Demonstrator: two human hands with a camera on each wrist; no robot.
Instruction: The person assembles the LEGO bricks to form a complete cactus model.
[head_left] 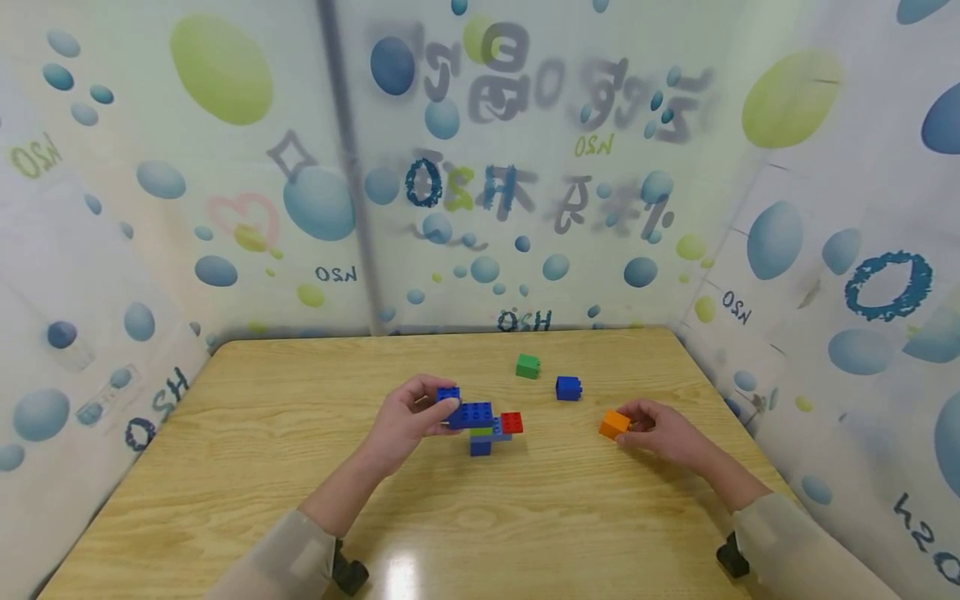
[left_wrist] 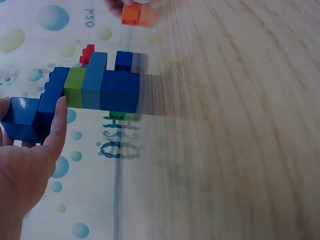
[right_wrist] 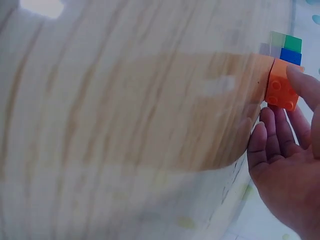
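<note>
Head view: left grip on a stepped block build, right grip on an orange block

The left grip (head_left: 401, 429) is closed around the near end of the build, pinching a small dark blue block (head_left: 448, 394) between thumb and fingers. Just right of that grip runs a longer dark blue block (head_left: 474, 415); the left wrist view shows one digit pressed along it. Below and to the right of the grip come a lime block (left_wrist: 74, 87), a light blue block (left_wrist: 94, 82) and, lowest, another dark blue block (left_wrist: 120, 91) at the tabletop (head_left: 585, 517). A red block (head_left: 512, 422) sits on the light blue one, at the end of the build farthest from the left grip.

The right grip (head_left: 666, 435) is partly closed, holding an orange block (head_left: 614, 425) with the thumb on one side and fingers on another; its studs show in the right wrist view. Whether the orange block touches the tabletop I cannot tell.

Farther out, between the two grips, lie a loose blue block (head_left: 567, 388), nearer the right grip, and a green block (head_left: 527, 367), beyond the build.
</note>
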